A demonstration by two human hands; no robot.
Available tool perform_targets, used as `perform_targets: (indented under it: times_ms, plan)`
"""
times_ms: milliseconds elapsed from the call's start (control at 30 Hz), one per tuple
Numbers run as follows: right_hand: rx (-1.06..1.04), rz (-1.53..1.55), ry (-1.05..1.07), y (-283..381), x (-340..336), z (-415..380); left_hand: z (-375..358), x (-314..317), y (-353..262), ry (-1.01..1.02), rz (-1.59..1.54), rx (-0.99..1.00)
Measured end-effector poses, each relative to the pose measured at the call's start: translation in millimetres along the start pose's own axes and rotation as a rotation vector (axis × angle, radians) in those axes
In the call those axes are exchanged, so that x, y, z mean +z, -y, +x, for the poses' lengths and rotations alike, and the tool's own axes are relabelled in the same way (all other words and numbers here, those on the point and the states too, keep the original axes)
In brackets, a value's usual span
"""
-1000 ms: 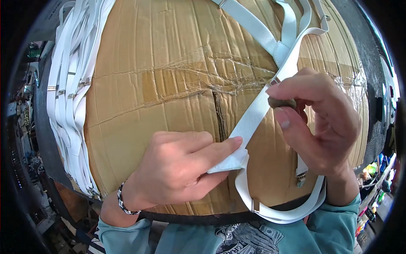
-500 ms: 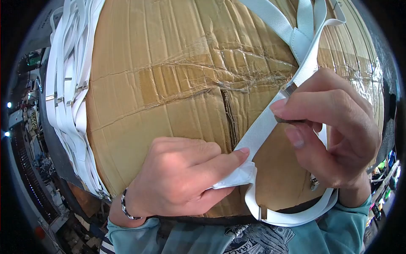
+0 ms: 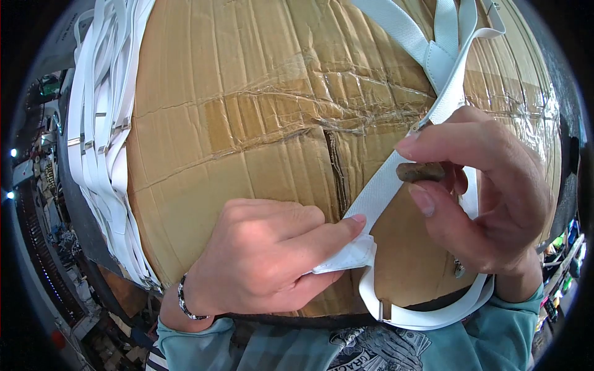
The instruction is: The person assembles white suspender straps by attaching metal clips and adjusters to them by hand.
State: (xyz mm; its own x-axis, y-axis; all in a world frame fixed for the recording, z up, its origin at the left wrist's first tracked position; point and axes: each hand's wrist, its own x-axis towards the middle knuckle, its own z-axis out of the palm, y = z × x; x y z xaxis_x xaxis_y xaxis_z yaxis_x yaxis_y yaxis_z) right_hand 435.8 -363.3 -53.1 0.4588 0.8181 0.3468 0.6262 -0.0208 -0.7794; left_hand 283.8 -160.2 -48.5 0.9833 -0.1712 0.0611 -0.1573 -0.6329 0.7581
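White elastic suspenders stretch diagonally over the cardboard, their straps meeting at a stitched white patch at the upper right. My left hand is closed on the lower part of the strap, its index finger pressing along the band. A flat white tab sticks out beneath that finger. My right hand hovers over the strap with thumb and fingers curled around a small, flat, brownish-grey piece. A metal slider sits on the strap's lower loop, near my shirt.
Brown cardboard, creased and taped, forms the work surface. A bundle of white straps with metal sliders hangs over its left side. Cluttered items lie below, beyond the left and right edges.
My right thumb and index finger have spread apart and the small brownish piece has turned, showing more of its flat face. My left hand and the strap stay nearly still.
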Motion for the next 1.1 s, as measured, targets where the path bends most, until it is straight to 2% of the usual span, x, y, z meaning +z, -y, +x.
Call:
perform_targets:
  times_ms: [100,200,300,500,600,700,833,1100]
  plan:
    - [0.014,0.029,-0.05,2.4,4.2,-3.6,-0.9,1.6,0.3,-0.016,-0.009,0.003]
    - [-0.014,0.026,0.013,-1.5,-2.7,0.6,-1.5,2.2,-0.1,-0.033,-0.007,0.003]
    - [-0.042,0.01,0.069,0.7,-8.4,5.7,-2.5,8.7,1.1,-0.137,-0.024,0.007]
    - [-0.006,0.07,0.025,18.6,-8.1,6.4,-6.7,16.2,-5.7,-0.243,0.064,0.021]
    - [-0.109,0.091,0.074,26.3,-7.1,10.7,-9.7,13.6,-2.9,-0.211,0.138,0.103]
    - [-0.201,0.029,0.115,28.2,-2.4,12.7,-12.3,14.6,-6.7,-0.188,0.184,0.101]
    - [-0.151,0.018,0.145,30.7,7.4,8.2,-13.1,16.9,-9.3,-0.199,0.164,0.081]
    - [-0.267,-0.055,0.167,26.9,17.3,2.7,-12.9,25.8,-12.4,-0.182,0.112,-0.02]
